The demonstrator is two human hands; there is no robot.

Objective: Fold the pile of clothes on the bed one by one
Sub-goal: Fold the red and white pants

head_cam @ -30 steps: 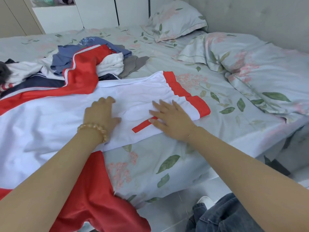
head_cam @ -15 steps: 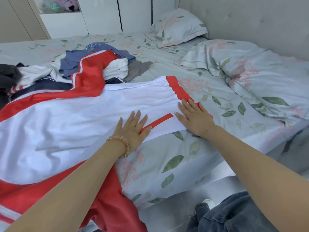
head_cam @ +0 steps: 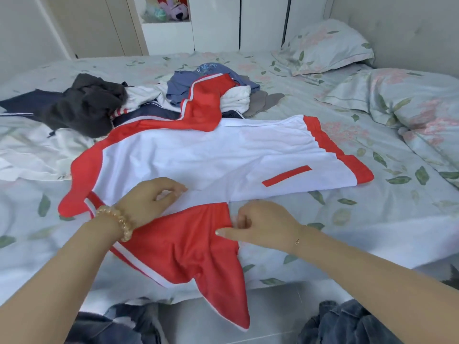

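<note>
- While the red and white jacket (head_cam: pixel 223 155) lay flat on the near side of the bed (head_cam: pixel 372 207), my left hand (head_cam: pixel 146 202) pinched its white edge.
- My right hand (head_cam: pixel 260 223) was curled, pinching the red sleeve (head_cam: pixel 188 244) just beside it.
- The cloth looked soft, thin, light and a bit slippery, so I guessed it would flop.
- Seams and edges seemed best to hold.
- The pile of clothes (head_cam: pixel 149 100) waited farther away.
</note>
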